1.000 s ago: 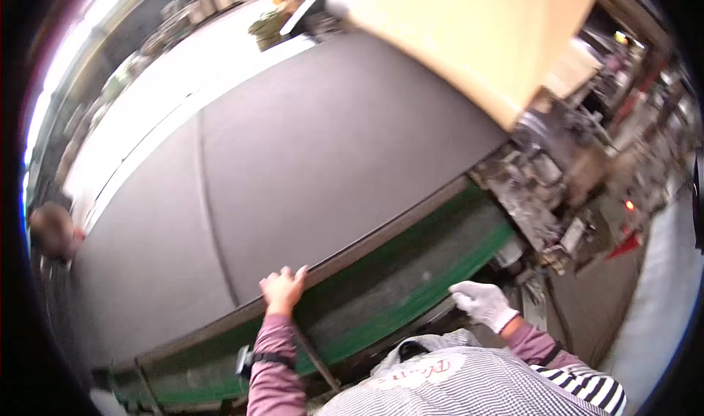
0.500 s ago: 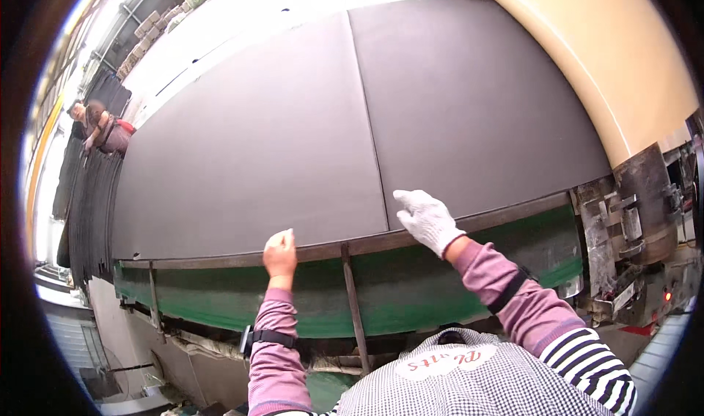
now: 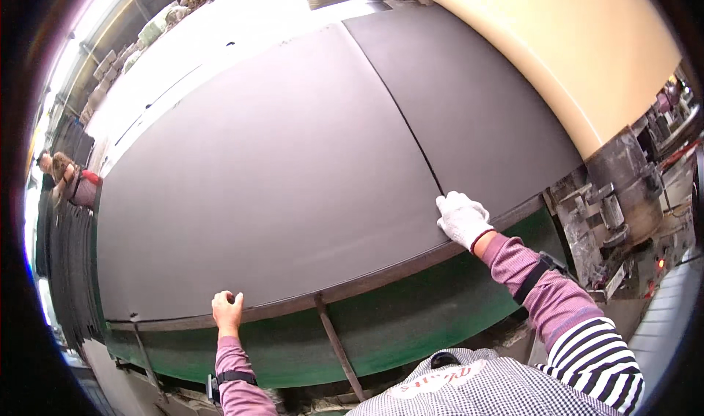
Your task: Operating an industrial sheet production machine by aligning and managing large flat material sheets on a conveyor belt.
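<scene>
A large dark grey sheet (image 3: 271, 174) covers the left and middle of the long table, with a second dark sheet (image 3: 469, 93) to its right. Between them runs a narrow dark seam (image 3: 407, 123). My right hand (image 3: 463, 219), in a white knitted glove, is closed at the near end of this seam, its fingers at the left sheet's corner; the fingertips are partly hidden. My bare left hand (image 3: 228, 311) is at the near edge, farther left, fingers curled with the thumb beside them. Whether it pinches anything is not visible.
A big cream-coloured roll (image 3: 565, 49) curves along the right side, above metal machine parts (image 3: 612, 211). Green sheeting (image 3: 411, 328) hangs below the table's front rail (image 3: 367, 277). At the far left a person (image 3: 70, 178) stands by stacked dark sheets (image 3: 70, 262).
The seam has shifted right relative to the table, toward the cream roll. My right hand has come down onto its near end. My left hand has moved left along the near edge. The view has turned.
</scene>
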The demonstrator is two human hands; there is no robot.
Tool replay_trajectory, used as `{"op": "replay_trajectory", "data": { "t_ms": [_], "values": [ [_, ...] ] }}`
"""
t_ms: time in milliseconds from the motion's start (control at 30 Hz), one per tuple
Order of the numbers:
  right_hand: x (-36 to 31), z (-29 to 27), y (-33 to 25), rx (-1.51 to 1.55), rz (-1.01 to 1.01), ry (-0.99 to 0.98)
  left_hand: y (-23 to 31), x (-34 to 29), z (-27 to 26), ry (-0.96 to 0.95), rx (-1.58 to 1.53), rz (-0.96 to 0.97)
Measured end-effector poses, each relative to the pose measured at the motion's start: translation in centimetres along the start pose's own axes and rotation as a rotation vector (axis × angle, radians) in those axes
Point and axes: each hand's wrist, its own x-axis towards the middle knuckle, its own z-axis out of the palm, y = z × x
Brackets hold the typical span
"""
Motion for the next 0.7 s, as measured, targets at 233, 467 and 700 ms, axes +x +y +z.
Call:
{"op": "replay_trajectory", "data": {
  "t_ms": [233, 467, 700],
  "values": [
    [0.5, -0.5, 9.8, 0.067, 0.343, -0.079, 7.8, -2.0, 0.9, -0.188, -0.112, 0.336],
    [0.6, 0.0, 18.9, 0.234, 0.637, -0.015, 9.3, -1.7, 0.1, -0.189, -0.206, 0.744],
    [1.7, 0.6, 27.9, 0.157, 0.826, 0.063, 20.8, -3.7, 0.7, -0.249, 0.010, 1.004]
  ]
}}
